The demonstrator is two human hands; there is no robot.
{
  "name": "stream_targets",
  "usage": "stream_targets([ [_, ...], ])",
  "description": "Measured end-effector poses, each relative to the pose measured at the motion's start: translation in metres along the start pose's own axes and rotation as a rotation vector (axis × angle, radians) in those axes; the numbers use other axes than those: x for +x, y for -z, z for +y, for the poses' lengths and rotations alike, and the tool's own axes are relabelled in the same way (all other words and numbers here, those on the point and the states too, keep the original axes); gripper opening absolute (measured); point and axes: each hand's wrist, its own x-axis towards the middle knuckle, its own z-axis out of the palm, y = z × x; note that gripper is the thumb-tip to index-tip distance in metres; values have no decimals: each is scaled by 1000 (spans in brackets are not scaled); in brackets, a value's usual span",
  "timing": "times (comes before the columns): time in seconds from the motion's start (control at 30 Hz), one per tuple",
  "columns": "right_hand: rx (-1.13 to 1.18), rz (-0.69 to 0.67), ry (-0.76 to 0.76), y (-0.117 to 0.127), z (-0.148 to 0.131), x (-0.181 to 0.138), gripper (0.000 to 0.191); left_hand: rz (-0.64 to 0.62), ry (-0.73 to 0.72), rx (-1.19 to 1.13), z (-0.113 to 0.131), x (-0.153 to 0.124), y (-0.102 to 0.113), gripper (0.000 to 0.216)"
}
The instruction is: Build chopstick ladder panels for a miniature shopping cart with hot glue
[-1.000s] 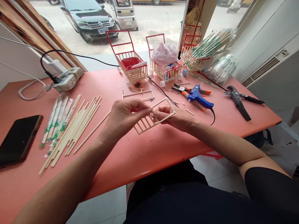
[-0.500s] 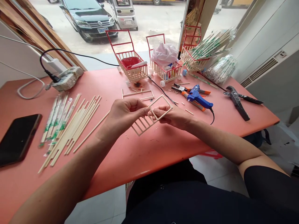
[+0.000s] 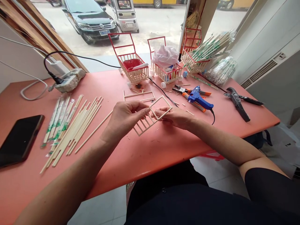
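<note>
Between my hands, above the pink table, is a small wooden stick frame with several parallel slats and a square end standing up on its right. My left hand pinches it near the middle with thumb and fingertips. From the right side, my right hand grips it behind the square end, and that end partly covers the fingertips. Just beyond my hands a second stick frame lies on the table. A single loose chopstick rests left of my left hand.
Bare chopsticks, wrapped chopsticks and a phone lie on the left. Behind stand little stick carts with red handles. Right of my hands are a blue glue gun, pliers and a black-handled tool. A power strip sits back left.
The frame in my hands has tilted slightly, and my left hand has shifted a little to the right. Both hands keep their hold. The whole view has shifted slightly.
</note>
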Motion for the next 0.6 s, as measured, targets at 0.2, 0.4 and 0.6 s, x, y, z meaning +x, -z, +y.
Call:
stream_targets([
  [0.2,-18,-27,-47,-3,-6,0,61,-9,-4,-4,1,-1,-1,19],
  [0.4,-74,-68,-31,0,-7,-1,61,-17,7,-20,0,-1,-2,20],
  [0.6,-66,-76,-24,0,-7,-1,58,-26,11,-18,2,0,-3,17],
])
